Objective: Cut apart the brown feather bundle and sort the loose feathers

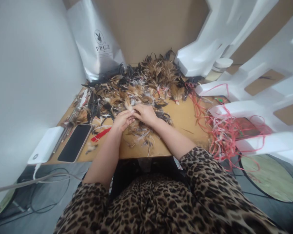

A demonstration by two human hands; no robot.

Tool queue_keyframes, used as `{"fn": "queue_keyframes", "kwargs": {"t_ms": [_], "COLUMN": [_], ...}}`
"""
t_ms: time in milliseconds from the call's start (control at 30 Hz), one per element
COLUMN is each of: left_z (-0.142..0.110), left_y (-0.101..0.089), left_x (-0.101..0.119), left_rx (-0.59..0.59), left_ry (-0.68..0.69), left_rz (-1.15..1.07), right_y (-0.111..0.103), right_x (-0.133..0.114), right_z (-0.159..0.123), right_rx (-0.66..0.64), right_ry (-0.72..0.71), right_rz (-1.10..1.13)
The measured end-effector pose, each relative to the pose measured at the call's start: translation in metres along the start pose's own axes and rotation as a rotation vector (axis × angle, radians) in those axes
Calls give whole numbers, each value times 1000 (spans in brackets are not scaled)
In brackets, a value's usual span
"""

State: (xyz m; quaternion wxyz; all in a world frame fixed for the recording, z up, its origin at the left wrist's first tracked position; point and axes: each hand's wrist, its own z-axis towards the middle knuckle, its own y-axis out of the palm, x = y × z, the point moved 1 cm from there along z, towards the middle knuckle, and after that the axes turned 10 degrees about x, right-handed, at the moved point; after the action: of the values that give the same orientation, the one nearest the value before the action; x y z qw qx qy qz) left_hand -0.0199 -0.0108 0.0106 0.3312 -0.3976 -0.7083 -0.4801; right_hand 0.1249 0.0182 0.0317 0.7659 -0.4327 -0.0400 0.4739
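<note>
My left hand (123, 120) and my right hand (146, 114) meet over the near side of a feather pile. Between their fingertips stands a light tan feather (128, 104), pinched at its lower end by both hands; whether it is one feather or a small bunch I cannot tell. Behind them spreads the heap of brown, black and white feathers (122, 86). A fuller tan bunch (161, 70) rises at the back. Loose fluff and feather scraps (139, 135) lie under and in front of my hands. A red strip (101, 134) is beside my left wrist.
On the left lie a dark-screened phone (75, 143) and a white power bank (47, 145) with a cable. Tangled pink and red strings (226, 136) hang over the right table edge, near white foam pieces (266, 143). A silver bag (97, 42) and a lidded jar (218, 69) stand behind.
</note>
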Motion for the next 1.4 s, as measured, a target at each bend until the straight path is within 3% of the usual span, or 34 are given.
{"fn": "queue_keyframes", "kwargs": {"t_ms": [133,300,367,500,800,933,1200,1400], "left_z": [1,2,0,-4,-5,-5,-4,-2], "left_y": [-3,-2,0,5,7,7,3,0], "left_x": [2,1,0,-2,-5,-5,-1,5], "left_rx": [7,36,4,-40,-33,-40,-34,6], "left_ry": [51,199,254,301,246,188,89,59], "left_rz": [68,253,359,465,336,308,160,-48], "right_y": [-6,-10,-10,-8,-8,-4,-2,-5], "right_x": [0,5,6,4,1,1,0,-2], "right_z": [2,5,4,2,-2,-4,-4,-7], "right_rx": [-1,-64,-24,40,106,76,88,204], "right_ry": [72,421,514,568,699,743,725,279], "right_rz": [196,721,757,750,889,968,1010,546]}}
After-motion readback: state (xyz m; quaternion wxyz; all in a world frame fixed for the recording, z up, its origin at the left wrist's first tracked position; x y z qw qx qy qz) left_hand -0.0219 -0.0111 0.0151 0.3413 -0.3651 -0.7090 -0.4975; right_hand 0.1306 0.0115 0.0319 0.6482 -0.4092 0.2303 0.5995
